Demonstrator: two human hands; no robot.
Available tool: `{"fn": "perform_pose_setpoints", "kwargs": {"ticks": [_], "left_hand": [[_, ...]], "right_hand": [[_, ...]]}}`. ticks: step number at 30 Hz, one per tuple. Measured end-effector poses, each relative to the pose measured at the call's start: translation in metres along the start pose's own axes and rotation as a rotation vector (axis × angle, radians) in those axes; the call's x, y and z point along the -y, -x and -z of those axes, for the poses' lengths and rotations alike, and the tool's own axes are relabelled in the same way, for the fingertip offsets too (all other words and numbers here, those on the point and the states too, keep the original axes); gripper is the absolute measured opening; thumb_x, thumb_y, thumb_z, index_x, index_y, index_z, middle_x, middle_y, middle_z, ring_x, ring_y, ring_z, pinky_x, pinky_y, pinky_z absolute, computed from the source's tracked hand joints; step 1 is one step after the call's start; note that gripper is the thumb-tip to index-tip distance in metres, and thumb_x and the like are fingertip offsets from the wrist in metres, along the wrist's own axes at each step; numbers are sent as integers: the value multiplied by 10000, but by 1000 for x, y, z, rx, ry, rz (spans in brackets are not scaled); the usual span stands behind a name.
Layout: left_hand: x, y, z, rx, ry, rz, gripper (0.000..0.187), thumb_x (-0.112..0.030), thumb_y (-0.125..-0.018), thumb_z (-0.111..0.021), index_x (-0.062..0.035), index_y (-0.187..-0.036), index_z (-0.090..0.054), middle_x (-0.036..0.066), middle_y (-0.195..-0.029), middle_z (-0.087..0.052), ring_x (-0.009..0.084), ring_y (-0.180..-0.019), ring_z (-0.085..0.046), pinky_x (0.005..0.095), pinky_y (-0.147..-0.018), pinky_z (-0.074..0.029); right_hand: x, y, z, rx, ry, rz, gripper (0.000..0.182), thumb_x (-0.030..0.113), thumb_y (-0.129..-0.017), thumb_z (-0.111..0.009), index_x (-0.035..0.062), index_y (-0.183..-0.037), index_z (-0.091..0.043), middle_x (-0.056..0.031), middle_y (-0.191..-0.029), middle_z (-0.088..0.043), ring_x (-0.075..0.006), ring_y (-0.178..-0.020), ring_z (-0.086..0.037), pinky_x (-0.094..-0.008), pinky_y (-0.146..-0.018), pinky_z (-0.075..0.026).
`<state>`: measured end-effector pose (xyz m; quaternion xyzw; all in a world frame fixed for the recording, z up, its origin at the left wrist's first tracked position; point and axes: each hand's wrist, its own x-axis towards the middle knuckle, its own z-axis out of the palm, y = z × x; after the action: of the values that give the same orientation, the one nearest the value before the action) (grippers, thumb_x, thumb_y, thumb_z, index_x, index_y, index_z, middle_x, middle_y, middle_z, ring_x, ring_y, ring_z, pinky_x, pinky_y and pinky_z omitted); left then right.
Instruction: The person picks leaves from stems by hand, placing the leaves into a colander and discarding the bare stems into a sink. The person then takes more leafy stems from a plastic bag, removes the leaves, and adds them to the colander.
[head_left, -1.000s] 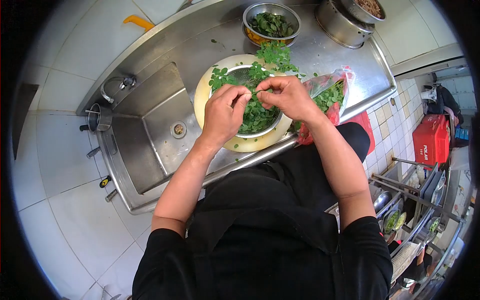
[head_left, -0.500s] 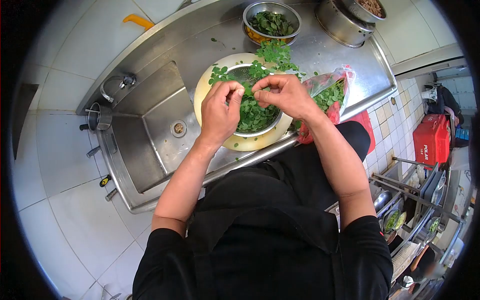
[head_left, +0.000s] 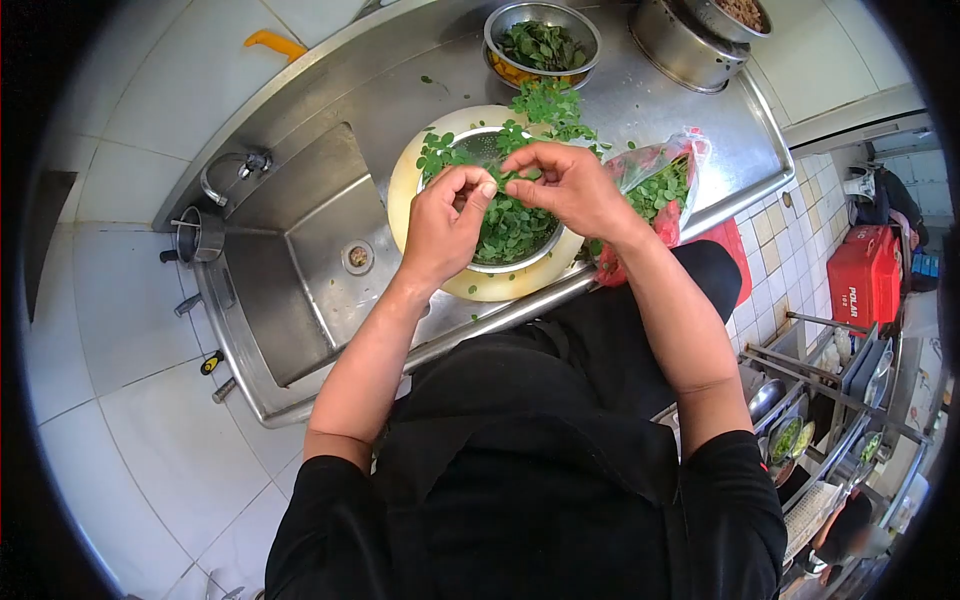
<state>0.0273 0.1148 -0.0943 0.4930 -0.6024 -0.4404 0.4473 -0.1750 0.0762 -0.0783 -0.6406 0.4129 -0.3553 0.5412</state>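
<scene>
My left hand (head_left: 447, 218) pinches a thin green stem over the left side of a metal colander (head_left: 484, 268). Close beside it, my right hand (head_left: 570, 190) is pinched at a bit of the same greenery, thumb and forefinger together. Small green leaves (head_left: 510, 235) fill the colander below both hands. The colander sits on a round, pale yellow board (head_left: 405, 190). Leafy sprigs (head_left: 550, 108) lie at its far edge. To the right rests a clear and red plastic bag (head_left: 665, 195) with more leafy stems in it.
A steel sink (head_left: 300, 270) with a tap (head_left: 230, 175) is at the left. Metal bowls with dark leaves (head_left: 540, 45) stand at the back, a large pot (head_left: 680, 45) at the back right. A red cooler (head_left: 862, 280) and a rack (head_left: 810, 375) are farther right.
My right hand has shifted slightly left, closer to my left hand, and its fingers have come onto the greenery. My left hand has barely moved.
</scene>
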Motion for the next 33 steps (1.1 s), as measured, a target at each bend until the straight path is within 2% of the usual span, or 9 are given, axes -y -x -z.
{"fn": "perform_pose_setpoints", "kwargs": {"ticks": [10,12,13,18,22,24,28,30,33], "left_hand": [[4,7,29,27,154,104,150,-185,-1009,-636,-38,-1022,-662,-41,-896,-602,50,-806,-531,223,-721,-441],[-3,23,52,187,56,170,170,-198,-1003,-641,-32,-975,-666,-47,-874,-597,47,-803,-516,234,-713,-437],[-12,33,64,250,-61,258,189,-210,-1000,-647,-27,-954,-665,-49,-861,-599,45,-803,-508,238,-713,-435],[-8,119,135,570,-483,519,165,-178,-955,-640,-29,-896,-678,79,-711,-624,131,-671,-553,326,-640,-472],[59,232,208,1049,-954,859,221,-79,-772,-669,-63,-976,-751,164,-896,-748,316,-789,-703,428,-722,-542],[109,327,263,903,-885,925,242,-149,-699,-758,-57,-922,-776,170,-886,-753,327,-802,-714,418,-736,-549],[74,348,251,916,-1046,1085,284,-198,-677,-796,-54,-921,-772,167,-938,-756,320,-902,-730,406,-809,-567],[81,352,246,705,-918,1325,308,-232,-651,-830,-46,-890,-773,156,-896,-756,312,-886,-731,411,-806,-564],[91,348,250,647,-738,1298,296,-216,-601,-862,-40,-821,-773,164,-838,-749,308,-788,-712,407,-738,-551]], "right_hand": [[-5,0,17,29,328,-5,176,158,-929,-720,15,-1029,-731,-46,-847,-682,-107,-725,-603,-290,-673,-494],[-22,2,17,173,635,147,205,208,-924,-703,21,-998,-743,-148,-878,-699,-279,-787,-674,-394,-736,-521],[-24,3,15,232,653,12,218,225,-916,-690,25,-971,-754,-201,-927,-698,-396,-888,-661,-453,-800,-517],[-56,0,-5,112,701,41,219,226,-905,-675,54,-1014,-755,-207,-907,-717,-397,-873,-681,-468,-813,-534],[-68,-5,-21,85,819,-5,230,202,-913,-642,82,-1082,-742,-205,-918,-718,-384,-905,-694,-481,-822,-546],[-72,-7,-29,65,834,21,209,195,-910,-636,90,-1056,-744,-197,-910,-719,-382,-895,-694,-485,-813,-547],[-80,-13,-32,116,887,11,151,172,-893,-624,106,-973,-734,-180,-880,-718,-380,-867,-692,-494,-787,-545],[-73,-12,-30,121,892,-27,136,171,-888,-622,101,-944,-724,-180,-871,-716,-384,-858,-690,-497,-778,-542],[-61,-12,-21,122,851,-79,131,163,-877,-616,85,-919,-712,-181,-862,-713,-389,-849,-685,-493,-765,-534]]}}
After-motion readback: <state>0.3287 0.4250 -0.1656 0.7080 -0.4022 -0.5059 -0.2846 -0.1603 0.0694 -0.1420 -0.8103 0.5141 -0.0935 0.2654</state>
